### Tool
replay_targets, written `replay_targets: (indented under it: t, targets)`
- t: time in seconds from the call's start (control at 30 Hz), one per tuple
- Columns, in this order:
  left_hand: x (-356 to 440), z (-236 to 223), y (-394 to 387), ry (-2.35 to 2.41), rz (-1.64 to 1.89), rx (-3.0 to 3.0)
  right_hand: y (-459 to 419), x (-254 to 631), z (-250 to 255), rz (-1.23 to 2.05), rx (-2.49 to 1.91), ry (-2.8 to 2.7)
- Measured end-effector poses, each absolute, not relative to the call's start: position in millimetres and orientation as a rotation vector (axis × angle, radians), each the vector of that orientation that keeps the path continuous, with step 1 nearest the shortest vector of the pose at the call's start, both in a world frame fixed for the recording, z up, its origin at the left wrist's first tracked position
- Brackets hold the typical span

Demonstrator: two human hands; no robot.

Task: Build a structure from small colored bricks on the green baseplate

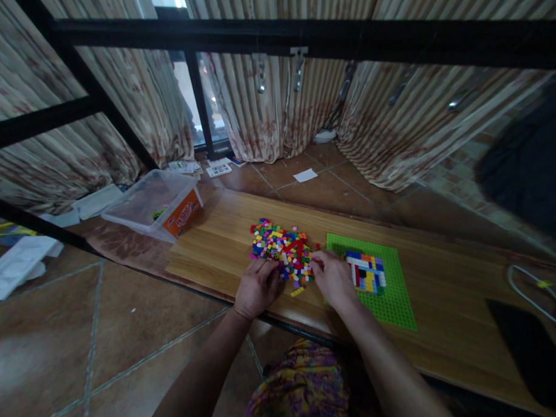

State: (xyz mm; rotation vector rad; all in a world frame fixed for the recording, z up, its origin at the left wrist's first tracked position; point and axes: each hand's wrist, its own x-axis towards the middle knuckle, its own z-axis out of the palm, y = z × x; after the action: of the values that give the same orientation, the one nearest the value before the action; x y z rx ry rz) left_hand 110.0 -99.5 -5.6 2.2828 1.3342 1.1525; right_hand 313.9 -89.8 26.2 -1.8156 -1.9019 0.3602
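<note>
A loose pile of small colourful toy bricks [282, 245] lies on the wooden board, with some long red pieces on top. My left hand [257, 288] rests at the pile's near left edge, fingers curled together; whatever is between them is hidden. At the right edge of the pile, my right hand [334, 278] has thumb and fingers pinched, and I cannot make out what they hold. Just beyond that hand is a green baseplate [397, 289] carrying a flat, multicoloured brick build [366, 272]. A yellow brick [298, 291] sits apart, near the board's front edge.
A clear plastic bin [145, 201] with an orange label stands at the left end of the wooden board [215, 235]. A dark flat object [529, 352] and a white cable [517, 279] lie at the right. Black metal bars [272, 35] cross in front of striped curtains [247, 112].
</note>
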Motion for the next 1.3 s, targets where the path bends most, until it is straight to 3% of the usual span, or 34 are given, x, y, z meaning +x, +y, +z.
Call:
replay_targets:
  t: [0.5, 0.77, 1.07, 1.3]
  targets:
    - [104.6, -5.3, -102.8, 1.613, 1.446, 2.066, -66.0, 263.6, 29.1, 0.427, -1.499, -2.189]
    - [103.3, -4.9, -100.7, 1.721, 1.386, 2.046, -62.7, 254.8, 31.7, 0.428, -1.514, -2.183]
    - [99.5, -9.3, -94.7, 1.767, 1.342, 2.138, -116.6, 284.7, 58.5, 0.824, -1.351, -1.567]
    - [99.5, -12.2, -91.4, 1.825, 1.287, 2.129, -135.5, 328.3, 53.0, 1.307, -1.137, -0.628]
